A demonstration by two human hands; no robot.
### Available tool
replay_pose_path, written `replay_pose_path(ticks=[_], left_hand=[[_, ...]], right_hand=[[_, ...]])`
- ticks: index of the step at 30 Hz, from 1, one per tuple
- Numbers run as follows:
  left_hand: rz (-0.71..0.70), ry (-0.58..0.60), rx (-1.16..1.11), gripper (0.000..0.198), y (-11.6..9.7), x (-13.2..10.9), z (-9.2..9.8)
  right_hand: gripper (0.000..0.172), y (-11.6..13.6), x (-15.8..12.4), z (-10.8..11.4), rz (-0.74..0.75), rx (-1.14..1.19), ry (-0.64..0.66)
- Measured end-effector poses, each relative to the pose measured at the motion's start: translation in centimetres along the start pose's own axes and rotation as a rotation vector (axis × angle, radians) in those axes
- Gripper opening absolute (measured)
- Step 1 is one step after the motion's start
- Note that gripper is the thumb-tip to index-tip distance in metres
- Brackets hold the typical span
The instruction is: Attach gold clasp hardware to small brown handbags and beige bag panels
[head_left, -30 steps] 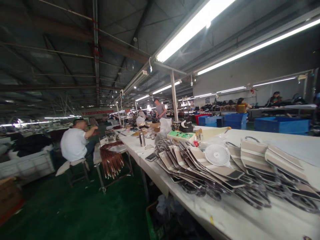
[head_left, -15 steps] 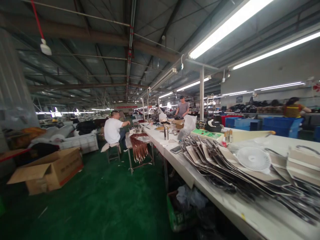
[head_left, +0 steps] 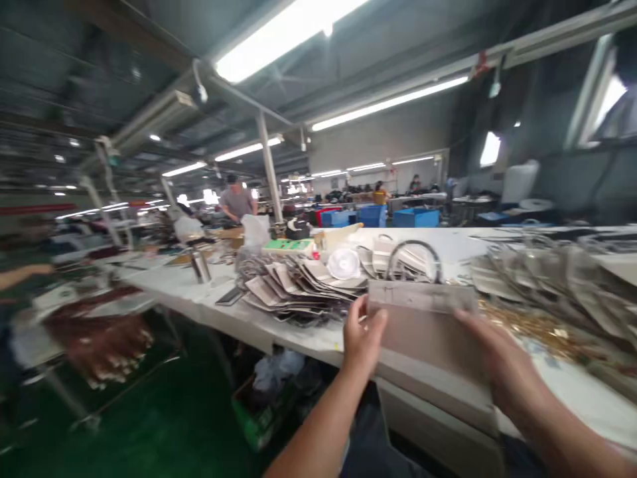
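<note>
Between my two hands I hold up a beige bag panel (head_left: 423, 325) with a dark loop handle (head_left: 415, 255) on top, above the front edge of the long white table (head_left: 298, 335). My left hand (head_left: 362, 335) grips the panel's left edge, thumb in front. My right hand (head_left: 492, 362) grips its right edge. Behind the panel lie fanned stacks of the same beige pieces (head_left: 293, 289), with more stacks (head_left: 552, 275) at the right. A heap of small gold metal parts (head_left: 522, 325) lies just right of the panel. The picture is blurred by motion.
A small white fan (head_left: 343, 263), a green device (head_left: 288, 245), a metal flask (head_left: 202, 265) and a phone (head_left: 229, 297) sit on the table. A person in grey (head_left: 237, 201) stands farther along. Blue bins (head_left: 371, 216) at the back. A green box (head_left: 259, 411) under the table; brown straps (head_left: 99, 335) on a stand at left.
The view swung right and down. Both my hands came into view, holding the beige panel, which was not in sight before. The seated person in white slid out at left.
</note>
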State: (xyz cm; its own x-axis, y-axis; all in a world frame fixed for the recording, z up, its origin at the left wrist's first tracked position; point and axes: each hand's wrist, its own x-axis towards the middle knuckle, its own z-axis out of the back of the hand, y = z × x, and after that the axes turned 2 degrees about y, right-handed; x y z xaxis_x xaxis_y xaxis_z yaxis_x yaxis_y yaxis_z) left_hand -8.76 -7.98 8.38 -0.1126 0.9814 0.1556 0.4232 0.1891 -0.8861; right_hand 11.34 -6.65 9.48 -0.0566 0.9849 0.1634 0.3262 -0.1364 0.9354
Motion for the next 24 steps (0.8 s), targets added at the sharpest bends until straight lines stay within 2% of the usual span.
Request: replay_pose_path(ticks=[1,3,7,10,12,14,17,20,22,24], left_hand=[[0.041,0.053,-0.001,0.030,1.0,2.2,-0.3],[0.162,0.174,-0.008,0.027,2.3,4.9,0.0],[0.384,0.364,-0.092,0.050,2.2,5.4,1.5],[0.487,0.429,-0.210,0.058,1.2,5.5,1.1],[0.492,0.425,-0.220,0.059,0.4,5.8,0.1],[0.441,0.396,-0.170,0.057,-0.6,6.0,-1.1],[0.307,0.326,-0.033,0.056,-2.7,6.0,-2.5],[0.243,0.264,0.160,0.062,-5.3,5.8,-2.9],[0.274,0.247,0.302,0.064,-6.8,5.9,-2.6],[0.371,0.275,0.439,0.063,-7.6,6.2,-2.1]], right_hand=[[0.044,0.1,-0.4,1.3,-0.020,0.013,-0.071],[0.045,-0.3,-0.7,2.3,-0.061,0.053,-0.149],[0.050,-1.5,0.1,2.8,-0.167,0.142,-0.160],[0.055,-1.9,0.5,3.4,-0.230,0.210,-0.156],[0.061,-1.8,0.5,3.6,-0.217,0.234,-0.135],[0.067,-1.6,0.4,3.4,-0.183,0.274,-0.119],[0.077,-1.8,0.3,2.8,-0.133,0.400,-0.099],[0.093,-3.2,0.2,3.1,-0.051,0.485,-0.111],[0.104,-4.7,-0.2,4.2,0.018,0.446,-0.173],[0.102,-6.3,-1.2,5.6,0.067,0.304,-0.227]])
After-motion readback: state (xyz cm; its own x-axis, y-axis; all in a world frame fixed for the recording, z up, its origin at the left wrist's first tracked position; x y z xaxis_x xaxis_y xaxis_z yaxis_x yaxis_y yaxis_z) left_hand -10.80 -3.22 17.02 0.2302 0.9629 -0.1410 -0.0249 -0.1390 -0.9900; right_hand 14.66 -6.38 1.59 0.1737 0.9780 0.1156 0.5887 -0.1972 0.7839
